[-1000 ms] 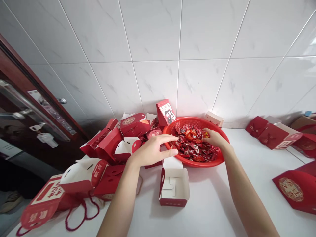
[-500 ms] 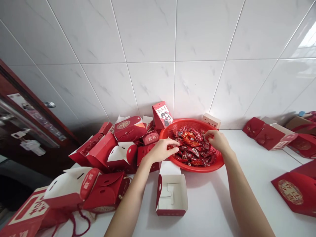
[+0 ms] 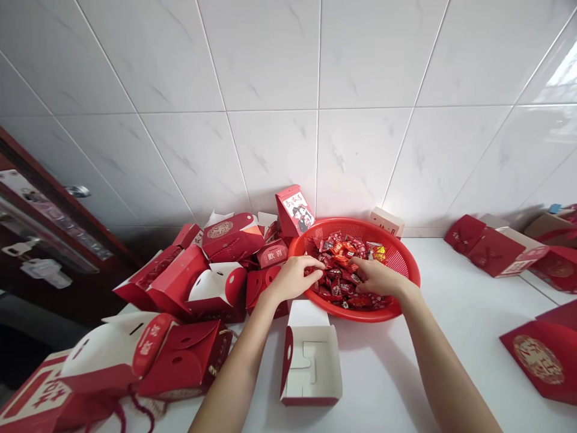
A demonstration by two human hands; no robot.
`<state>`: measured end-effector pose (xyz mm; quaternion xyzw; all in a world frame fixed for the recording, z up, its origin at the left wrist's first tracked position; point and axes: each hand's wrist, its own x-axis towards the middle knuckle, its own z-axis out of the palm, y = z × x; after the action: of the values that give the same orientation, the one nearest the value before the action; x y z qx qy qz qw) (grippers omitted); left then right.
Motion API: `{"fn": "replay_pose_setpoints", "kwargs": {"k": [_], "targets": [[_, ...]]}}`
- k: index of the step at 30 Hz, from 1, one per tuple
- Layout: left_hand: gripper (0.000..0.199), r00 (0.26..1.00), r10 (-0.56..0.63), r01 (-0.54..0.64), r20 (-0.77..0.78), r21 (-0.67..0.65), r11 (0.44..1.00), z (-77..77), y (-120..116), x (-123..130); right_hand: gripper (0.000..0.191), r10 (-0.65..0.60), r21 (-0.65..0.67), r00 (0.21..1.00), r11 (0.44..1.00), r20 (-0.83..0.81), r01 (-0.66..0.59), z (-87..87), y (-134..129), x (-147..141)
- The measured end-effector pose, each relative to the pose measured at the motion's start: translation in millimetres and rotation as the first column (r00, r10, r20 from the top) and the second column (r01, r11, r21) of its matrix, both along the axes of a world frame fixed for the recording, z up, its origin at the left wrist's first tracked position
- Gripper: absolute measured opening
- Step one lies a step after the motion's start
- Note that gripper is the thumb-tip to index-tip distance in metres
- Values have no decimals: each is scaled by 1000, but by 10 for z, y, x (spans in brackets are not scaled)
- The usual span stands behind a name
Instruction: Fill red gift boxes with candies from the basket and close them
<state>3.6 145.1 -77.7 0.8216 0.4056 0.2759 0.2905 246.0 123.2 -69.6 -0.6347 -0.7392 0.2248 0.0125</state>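
With the red basket (image 3: 412, 264) as the clock's centre and twelve at the tiled wall (image 3: 270, 66), the wrapped sweets (image 3: 338, 288) lie heaped inside it, on the white table (image 3: 374, 385). The left hand (image 3: 288, 279) reaches over the basket's rim at nine o'clock; its thumb and forefinger stand slightly apart, and no sweet shows held between them. The right hand (image 3: 383, 279) comes in from four o'clock, fingers spread and dipping into the heap; a gap shows between thumb and forefinger, though the tips partly hide among the wrappers. Just beside that hand, near twelve, lies a yellow-and-red packet (image 3: 377, 252).

At seven o'clock, near the rim, the open carton (image 3: 311, 394) stands with its lid folded back towards the basket and its white base in view. No sweets lie in it, so its part of the work looks undone. The heap is plentiful, which suggests much is left. Between eight and ten o'clock crowd more red boxes (image 3: 234, 237), some closed, some with white flaps up; what they contain cannot be told. Further boxes (image 3: 509, 249) sit at three and four.
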Motion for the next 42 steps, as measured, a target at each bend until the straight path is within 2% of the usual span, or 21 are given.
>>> {"fn": "replay_pose_setpoints", "kwargs": {"k": [3,6,9,14,17,19,21,23,24,27,31,36,42], "targets": [[24,999,12,-12,39,5,1000,-4,23,2,73,26,-53,1000,998,17,-25,26,-21,35],[24,999,29,-29,42,6,1000,-17,37,5,67,44,-54,999,998,17,-43,74,-37,77],[23,999,40,-40,35,10,999,-27,39,9,52,71,-39,997,997,-24,-72,115,-43,126],[23,999,35,-36,34,9,999,-22,36,15,17,92,-74,995,993,-49,-95,113,-32,175],[23,999,45,-45,18,17,999,-25,37,17,39,77,-98,996,992,-39,-81,77,-11,145],[23,999,49,-49,13,22,999,-35,39,17,46,63,-95,997,993,-43,-67,55,4,115],[23,999,47,-47,12,26,999,-47,42,17,34,57,-95,998,994,-40,-61,36,13,94],[23,999,41,-41,13,31,999,-59,47,17,10,57,-93,998,994,-26,-59,21,7,87],[23,999,39,-40,12,34,999,-64,49,16,12,55,-92,998,994,-18,-57,14,0,87],[24,999,48,-48,-2,44,998,-76,55,17,37,59,-101,998,993,5,-58,2,-34,89],[24,998,54,-53,-24,59,997,-77,51,27,43,78,-111,997,991,17,-76,18,-68,73],[24,996,67,-63,-53,62,996,-66,37,44,59,79,-143,997,986,-9,-80,41,-68,56],[24,994,79,-72,-79,83,994,-60,29,51,72,160,-191,987,970,22,-153,20,-66,63]]}}
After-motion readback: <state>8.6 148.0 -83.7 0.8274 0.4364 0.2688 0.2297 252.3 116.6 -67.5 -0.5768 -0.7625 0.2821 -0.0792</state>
